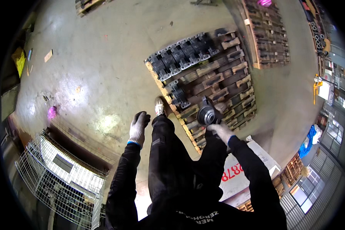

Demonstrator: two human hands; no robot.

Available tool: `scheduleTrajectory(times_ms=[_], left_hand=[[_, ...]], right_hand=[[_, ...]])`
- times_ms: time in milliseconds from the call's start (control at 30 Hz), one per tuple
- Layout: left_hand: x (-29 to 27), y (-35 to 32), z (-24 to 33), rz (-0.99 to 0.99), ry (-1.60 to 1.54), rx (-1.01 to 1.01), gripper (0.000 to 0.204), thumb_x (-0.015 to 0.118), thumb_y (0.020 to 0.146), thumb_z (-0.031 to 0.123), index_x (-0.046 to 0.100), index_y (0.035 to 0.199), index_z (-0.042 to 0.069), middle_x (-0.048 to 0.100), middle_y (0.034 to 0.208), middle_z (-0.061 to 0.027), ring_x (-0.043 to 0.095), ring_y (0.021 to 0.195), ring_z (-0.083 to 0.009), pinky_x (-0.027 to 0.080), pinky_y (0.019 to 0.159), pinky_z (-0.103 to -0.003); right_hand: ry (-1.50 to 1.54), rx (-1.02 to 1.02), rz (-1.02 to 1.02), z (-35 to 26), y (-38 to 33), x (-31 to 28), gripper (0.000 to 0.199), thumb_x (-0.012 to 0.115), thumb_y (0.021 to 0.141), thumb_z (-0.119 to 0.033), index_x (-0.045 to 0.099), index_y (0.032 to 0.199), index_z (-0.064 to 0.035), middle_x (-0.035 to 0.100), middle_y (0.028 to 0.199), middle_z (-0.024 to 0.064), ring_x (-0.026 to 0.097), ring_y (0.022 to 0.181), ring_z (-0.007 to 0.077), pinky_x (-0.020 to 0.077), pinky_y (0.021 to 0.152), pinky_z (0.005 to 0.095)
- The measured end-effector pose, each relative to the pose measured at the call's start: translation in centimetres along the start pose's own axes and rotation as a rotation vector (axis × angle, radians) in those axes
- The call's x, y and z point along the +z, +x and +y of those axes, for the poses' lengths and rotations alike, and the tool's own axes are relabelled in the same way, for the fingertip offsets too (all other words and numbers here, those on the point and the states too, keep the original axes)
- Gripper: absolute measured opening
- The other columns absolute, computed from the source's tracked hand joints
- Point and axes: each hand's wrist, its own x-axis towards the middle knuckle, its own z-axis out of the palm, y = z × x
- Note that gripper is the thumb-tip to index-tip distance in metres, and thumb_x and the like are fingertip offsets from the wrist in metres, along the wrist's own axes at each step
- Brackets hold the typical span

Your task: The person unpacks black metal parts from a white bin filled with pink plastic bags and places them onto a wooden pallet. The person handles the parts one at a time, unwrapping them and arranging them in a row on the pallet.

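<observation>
My right hand (221,131), in a pale work glove, grips a black metal casting (206,115) with a round, stepped opening facing up. The casting hangs above the near part of a wooden pallet (203,78), tilted, and its far end is blurred. On the pallet stands a tight row of black metal castings (182,55) with lighter edges. A single separate casting (178,94) sits nearer, by the pallet's left edge. My left hand (138,128), in a white glove with dark fingers, hangs over the floor left of my leg. Nothing is in it, and its fingers are loosely extended.
A wire mesh cage (61,184) stands at the lower left. Behind my right arm lies a large pale box (253,161) with red marks. Another pallet stack (266,34) stands at the far right. My shoe (159,106) is beside the pallet's left edge.
</observation>
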Motion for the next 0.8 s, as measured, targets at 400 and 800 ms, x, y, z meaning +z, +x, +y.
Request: scheduleTrajectory(times_ms=[400,800], left_hand=[[9.6,5.7,-18.1,-0.047,-0.084,-0.289,0.033,0.056,0.098,0.023,0.058,0.12,-0.001,0.067,0.103,-0.0104,0.063,0.095,-0.0178,0.049,0.088,-0.03],[16.4,16.0,-26.8,-0.004,-0.164,-0.44,0.041,0.058,0.097,0.025,0.05,0.129,0.0,0.061,0.115,-0.0098,0.06,0.104,-0.0177,0.049,0.091,-0.03]], right_hand=[[-0.758,-0.034,0.206,-5.7,27.3,2.0,0.104,0.072,0.07,-0.036,0.019,0.148,0.0067,0.047,0.136,0.0347,0.049,0.128,0.0423,0.038,0.109,0.0437],[-0.759,-0.517,0.508,0.1,37.4,6.8,0.099,0.078,0.069,-0.033,0.026,0.147,-0.0009,0.061,0.103,0.0313,0.061,0.097,0.0442,0.048,0.09,0.0502]])
